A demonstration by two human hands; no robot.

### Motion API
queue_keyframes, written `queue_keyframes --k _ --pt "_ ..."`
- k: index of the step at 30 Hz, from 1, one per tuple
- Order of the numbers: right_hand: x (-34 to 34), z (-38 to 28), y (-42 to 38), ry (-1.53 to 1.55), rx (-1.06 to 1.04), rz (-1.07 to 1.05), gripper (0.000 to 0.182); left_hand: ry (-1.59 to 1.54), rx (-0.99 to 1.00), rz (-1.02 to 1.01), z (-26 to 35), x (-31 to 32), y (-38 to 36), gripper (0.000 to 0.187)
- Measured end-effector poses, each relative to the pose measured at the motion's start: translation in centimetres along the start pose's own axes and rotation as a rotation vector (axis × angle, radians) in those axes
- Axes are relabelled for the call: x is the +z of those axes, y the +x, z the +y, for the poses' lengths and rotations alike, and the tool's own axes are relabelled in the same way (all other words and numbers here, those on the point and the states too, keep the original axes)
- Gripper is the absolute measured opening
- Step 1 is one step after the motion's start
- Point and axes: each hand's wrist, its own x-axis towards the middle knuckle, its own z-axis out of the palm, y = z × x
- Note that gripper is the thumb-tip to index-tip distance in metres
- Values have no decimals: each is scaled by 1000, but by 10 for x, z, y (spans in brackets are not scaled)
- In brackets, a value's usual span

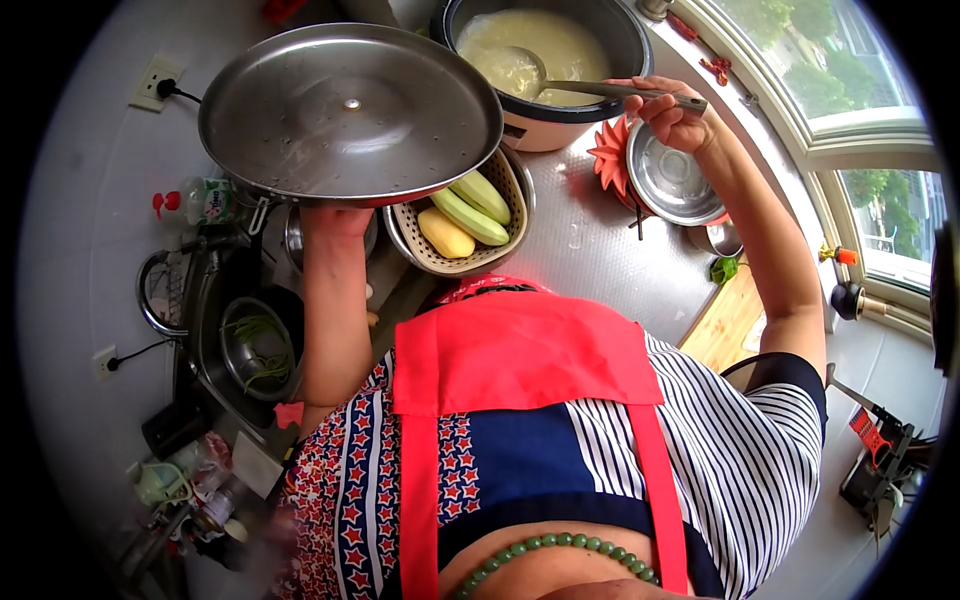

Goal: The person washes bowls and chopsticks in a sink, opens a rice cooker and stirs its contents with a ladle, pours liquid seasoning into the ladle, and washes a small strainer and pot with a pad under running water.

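My left hand (336, 222) is under a large round metal lid (350, 130), holding it up; most of its fingers are hidden beneath. Water drops dot the lid's grey face, which has a small screw in its middle. My right hand (668, 112) grips the handle of a metal ladle (590, 89). The ladle's bowl rests in pale, creamy liquid (575, 40) inside a deep, dark-lined cooker pot (632, 60). Below the lid, a woven-look basket (430, 262) holds a yellow peeled vegetable (446, 233) and pale green ones (470, 216).
A metal bowl (672, 180) stands by a red petal-edged item (608, 158) on the metal counter (600, 250). The window (850, 150) is at right, above a wooden board (725, 315). At left, the sink (205, 350) contains a bowl with green stalks (258, 345).
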Motion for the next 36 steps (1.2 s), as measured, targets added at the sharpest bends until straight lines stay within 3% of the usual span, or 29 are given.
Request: queue_keyframes --k 1,4,7,10,12,15,19,22,25,27,29,34,36 --pt "-2 3 0 32 -24 -52 41 -414 -153 -74 5 9 -1 44" --pt "7 14 -8 82 -64 -143 41 -367 -154 -75 5 11 4 42" --pt "18 18 -21 -50 -194 -106 35 -168 -88 76 2 27 4 35" --pt "33 24 -34 -278 -358 41 36 -187 -115 38 1 27 4 36" --pt "39 24 -39 -509 -441 104 40 -283 -174 -119 0 25 6 38" --pt "49 28 -44 -959 -590 437 43 -326 -186 -168 -2 24 5 38" --pt "59 32 -24 -1202 -647 666 38 -322 -170 -48 -5 25 2 42" --pt "51 21 3 -1361 -533 805 25 -315 -175 -85 -3 22 1 42" --pt "26 -4 27 -1387 -478 570 13 -412 -162 -141 -1 20 -4 44" --pt "27 -5 39 -1135 -552 532 15 -401 -145 -124 0 16 -7 43" --pt "51 1 48 -656 -466 686 16 -390 -136 -102 1 11 -9 42" --pt "25 -9 60 -206 -159 238 22 -215 -79 -48 2 1 -14 40" --pt "24 -2 56 20 -52 91 22 -285 -113 -37 3 9 -12 40"
